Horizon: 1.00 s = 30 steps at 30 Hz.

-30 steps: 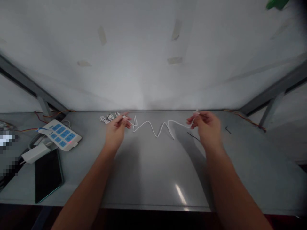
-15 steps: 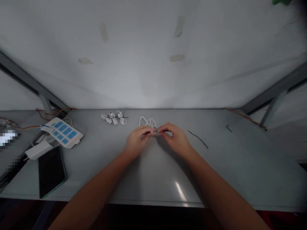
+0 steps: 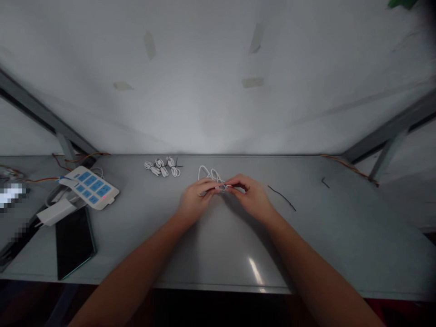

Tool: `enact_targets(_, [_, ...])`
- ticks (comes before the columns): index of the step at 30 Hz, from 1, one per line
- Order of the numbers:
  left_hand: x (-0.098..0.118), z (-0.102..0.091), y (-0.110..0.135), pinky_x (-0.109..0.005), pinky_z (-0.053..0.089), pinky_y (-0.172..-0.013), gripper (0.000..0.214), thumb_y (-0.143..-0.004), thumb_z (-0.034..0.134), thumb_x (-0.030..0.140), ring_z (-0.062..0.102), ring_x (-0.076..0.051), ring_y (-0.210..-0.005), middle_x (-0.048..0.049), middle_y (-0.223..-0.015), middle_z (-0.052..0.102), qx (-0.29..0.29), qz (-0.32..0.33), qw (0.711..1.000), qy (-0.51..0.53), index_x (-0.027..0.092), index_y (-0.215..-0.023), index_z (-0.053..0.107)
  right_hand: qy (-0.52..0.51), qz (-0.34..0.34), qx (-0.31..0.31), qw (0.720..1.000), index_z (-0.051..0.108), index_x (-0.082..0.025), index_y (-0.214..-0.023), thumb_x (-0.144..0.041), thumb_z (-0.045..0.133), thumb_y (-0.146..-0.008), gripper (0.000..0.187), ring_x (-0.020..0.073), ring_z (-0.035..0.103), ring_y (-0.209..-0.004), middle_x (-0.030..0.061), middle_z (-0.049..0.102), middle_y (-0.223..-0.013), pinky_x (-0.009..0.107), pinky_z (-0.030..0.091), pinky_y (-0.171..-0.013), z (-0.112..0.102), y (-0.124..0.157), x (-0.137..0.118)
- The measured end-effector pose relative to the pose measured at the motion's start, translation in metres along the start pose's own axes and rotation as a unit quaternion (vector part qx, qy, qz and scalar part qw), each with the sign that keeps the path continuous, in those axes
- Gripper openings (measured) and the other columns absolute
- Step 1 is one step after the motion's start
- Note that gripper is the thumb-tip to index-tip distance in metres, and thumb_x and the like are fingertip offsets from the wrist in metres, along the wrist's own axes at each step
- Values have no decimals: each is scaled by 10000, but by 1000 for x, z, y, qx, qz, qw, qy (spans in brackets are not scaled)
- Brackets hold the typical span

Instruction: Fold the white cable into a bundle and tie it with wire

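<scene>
Head view | left hand grip pinches one end of white cable, right hand grip the other | cable looped over desk, just beyond fingers | risk: crossed slack could tangle; shallow pinch might slip

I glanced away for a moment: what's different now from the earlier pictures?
The left hand has moved right and the right hand left, nearly meeting; the white cable, zigzagging between them before, is now looped. Both still hold it. The bundles and power strip stayed put.
</scene>
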<state>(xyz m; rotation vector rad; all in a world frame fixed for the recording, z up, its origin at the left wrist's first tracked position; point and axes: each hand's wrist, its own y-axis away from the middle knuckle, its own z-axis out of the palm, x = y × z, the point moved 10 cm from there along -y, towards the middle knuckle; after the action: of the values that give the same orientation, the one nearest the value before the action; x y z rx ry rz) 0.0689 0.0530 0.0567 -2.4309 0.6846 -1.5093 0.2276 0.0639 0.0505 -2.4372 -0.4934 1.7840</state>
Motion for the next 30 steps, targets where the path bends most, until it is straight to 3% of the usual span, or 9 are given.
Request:
enact_targets(15, [0,2,0,-305,554,-825,207,-972,628,286,705,-185,-911,-60,-1008,757,-9,6,1000,-1,272,-1084,802,-1,-1,8,1000,747,-275,-878,-316,717,-861,54,218,690,-887,28,745,-902,382,535,-833,-2,1,-5])
enact_targets(21, [-7,0,0,-325,551,-848,212,-950,649,376,696,-198,-915,-68,-1000,757,4,-43,998,34,258,-1030,806,7,3,15,1000,735,-274,-850,-354,724,-840,82,231,690,-880,35,750,-888,396,547,-821,-3,0,-5])
enact_targets(26, [-52,-43,1,-243,451,-543,425,-958,570,540,555,-125,-578,-43,-860,699,129,-184,970,96,185,-1133,725,-22,112,113,987,679,-229,-891,-425,724,-829,211,161,625,-543,28,721,-761,314,515,-544,-40,-2,25])
enact_targets(28, [-68,-65,2,-238,386,-504,408,-972,526,515,495,-122,-518,-19,-762,658,167,-211,963,34,171,-1091,710,-38,158,147,976,645,-220,-859,-422,720,-831,218,149,581,-457,12,685,-670,302,491,-471,-56,-2,42])
enact_targets(30, [-74,-77,-1,-246,368,-537,318,-965,526,428,517,-146,-552,-15,-672,618,149,-213,962,-83,172,-891,700,-55,203,148,966,624,-217,-818,-378,733,-815,194,156,588,-432,1,663,-623,299,492,-442,-62,-1,59])
